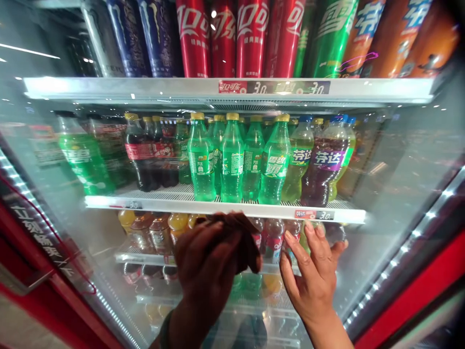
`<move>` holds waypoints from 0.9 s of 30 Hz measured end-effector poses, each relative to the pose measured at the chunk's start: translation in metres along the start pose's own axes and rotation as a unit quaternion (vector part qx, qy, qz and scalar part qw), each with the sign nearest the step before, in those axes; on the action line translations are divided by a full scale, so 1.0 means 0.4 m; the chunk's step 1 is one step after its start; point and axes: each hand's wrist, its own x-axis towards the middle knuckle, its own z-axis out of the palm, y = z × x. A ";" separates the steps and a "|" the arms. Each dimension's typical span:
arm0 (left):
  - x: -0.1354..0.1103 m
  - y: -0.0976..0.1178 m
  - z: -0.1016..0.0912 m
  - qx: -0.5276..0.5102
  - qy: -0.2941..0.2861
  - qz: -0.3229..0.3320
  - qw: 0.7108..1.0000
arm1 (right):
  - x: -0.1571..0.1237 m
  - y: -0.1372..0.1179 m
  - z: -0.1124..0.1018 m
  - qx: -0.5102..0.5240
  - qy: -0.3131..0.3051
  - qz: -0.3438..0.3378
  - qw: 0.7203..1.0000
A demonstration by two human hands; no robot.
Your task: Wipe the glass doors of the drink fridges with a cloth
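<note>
My left hand (207, 271), dark against the lit fridge, is closed around a crumpled dark brown cloth (247, 237). Part of the cloth sticks out past the fingers on the right. To its right, my right hand (312, 271) is raised with its fingers spread and holds nothing. Both hands are in front of a drinks fridge, just below its middle shelf (232, 206). Reflections lie over the view, as on a glass door. I cannot tell whether either hand touches the glass.
Green soda bottles (232, 160), cola bottles (138, 155) and a purple-labelled bottle (329, 160) stand on the middle shelf. Red cans (252, 39) line the top shelf (145, 89). Lower shelves hold more bottles (150, 232). A red frame (417, 271) with a light strip runs along the right.
</note>
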 end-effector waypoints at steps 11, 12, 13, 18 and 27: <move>-0.052 0.096 0.055 -0.047 -0.088 0.058 0.993 | 0.009 0.064 -0.043 -0.010 0.013 0.022 1.000; -0.033 0.088 0.051 -0.041 -0.071 0.049 0.995 | 0.013 0.077 -0.048 -0.012 0.023 0.027 0.999; -0.009 0.076 0.046 -0.032 -0.044 0.034 0.998 | 0.017 0.089 -0.053 -0.014 0.033 0.029 0.999; 0.059 0.059 0.051 0.013 0.036 -0.021 0.999 | 0.026 0.114 -0.062 -0.016 0.027 0.012 0.999; -0.041 0.214 0.122 -0.060 -0.104 0.042 0.992 | 0.016 0.160 -0.112 0.019 -0.057 -0.011 0.998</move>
